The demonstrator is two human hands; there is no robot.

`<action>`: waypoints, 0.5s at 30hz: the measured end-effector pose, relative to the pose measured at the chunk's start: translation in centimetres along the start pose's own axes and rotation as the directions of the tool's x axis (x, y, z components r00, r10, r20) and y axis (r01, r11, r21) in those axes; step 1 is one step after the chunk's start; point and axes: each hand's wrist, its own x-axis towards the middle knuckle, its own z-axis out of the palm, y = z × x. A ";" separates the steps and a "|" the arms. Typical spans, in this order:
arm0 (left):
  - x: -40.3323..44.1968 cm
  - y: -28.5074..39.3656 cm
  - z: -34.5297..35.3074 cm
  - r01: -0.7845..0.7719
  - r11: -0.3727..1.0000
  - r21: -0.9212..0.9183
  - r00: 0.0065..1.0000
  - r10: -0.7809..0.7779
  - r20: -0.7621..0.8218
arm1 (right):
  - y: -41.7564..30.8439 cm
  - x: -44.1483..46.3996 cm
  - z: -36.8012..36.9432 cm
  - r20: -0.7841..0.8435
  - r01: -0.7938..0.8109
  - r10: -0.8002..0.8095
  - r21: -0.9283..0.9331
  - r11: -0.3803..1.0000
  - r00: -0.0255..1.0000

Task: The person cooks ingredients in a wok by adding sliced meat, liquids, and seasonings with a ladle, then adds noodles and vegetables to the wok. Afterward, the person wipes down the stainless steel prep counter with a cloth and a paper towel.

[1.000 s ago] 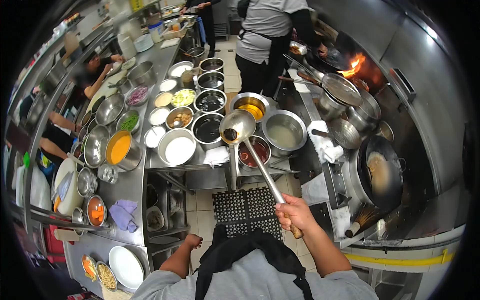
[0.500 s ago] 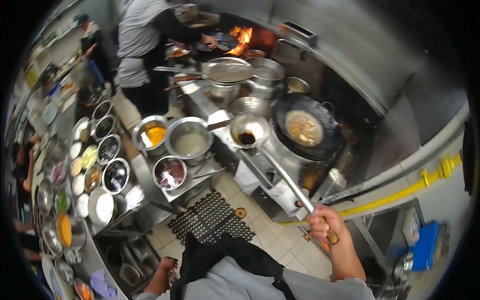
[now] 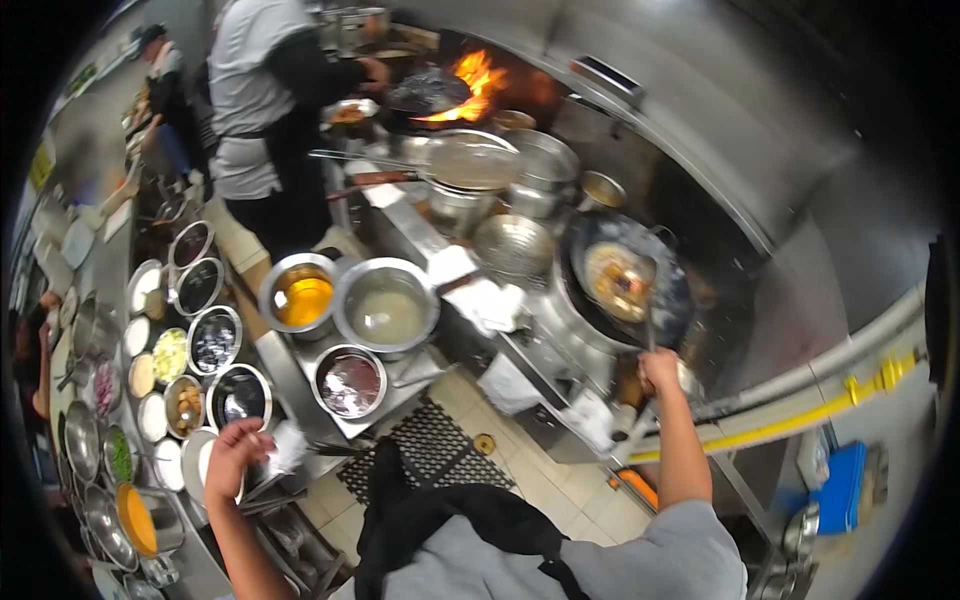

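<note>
My right hand [image 3: 658, 370] is closed round the handle of a ladle [image 3: 650, 328]. The ladle's bowl end is down in the black wok [image 3: 678, 285], among pale liquid food [image 3: 612, 272] with a dark patch in it. My left hand [image 3: 238, 455] reaches over the left counter, beside a white container and a crumpled white cloth [image 3: 289, 448]. Its fingers look loosely bent and apart, with nothing visible in them. Close by are a bowl of dark liquid [image 3: 238, 398] and a bowl of brown pieces [image 3: 186, 405].
Between the counters stand pots of orange liquid [image 3: 303, 300], cloudy liquid [image 3: 388, 308] and dark red sauce [image 3: 350, 382]. A strainer [image 3: 472, 160] rests on pots near the stove. Beyond, a co-worker [image 3: 260, 100] stands by a flaming burner [image 3: 475, 85]. A rubber mat [image 3: 430, 445] covers floor tiles.
The ladle with dark liquid has moved from beside the wok into it, and a dark patch now shows in the food. My left hand has risen from my side to the left counter.
</note>
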 end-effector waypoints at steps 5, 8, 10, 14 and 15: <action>8.7 0.0 -15.4 -0.123 0.968 0.221 0.834 0.221 -0.505 | -2.5 3.3 0.7 0.223 -0.294 0.247 0.204 0.934 0.943; 15.1 2.4 -18.8 -0.033 0.894 0.447 0.494 0.403 -0.770 | -1.6 8.6 7.5 -0.033 -0.186 0.186 -0.002 0.983 0.982; 23.7 -0.8 -22.7 0.165 0.790 0.591 0.427 0.483 -0.764 | -0.9 9.7 7.2 -0.013 -0.003 0.001 -0.131 0.991 1.000; 32.0 -6.4 -25.9 0.279 0.715 0.641 0.592 0.397 -0.701 | -8.3 4.9 5.5 0.313 -0.363 0.232 0.473 0.803 0.921; 32.2 -7.9 -27.8 0.237 0.726 0.645 0.621 0.397 -0.676 | -8.3 5.3 5.4 0.283 -0.392 0.284 0.481 0.784 0.916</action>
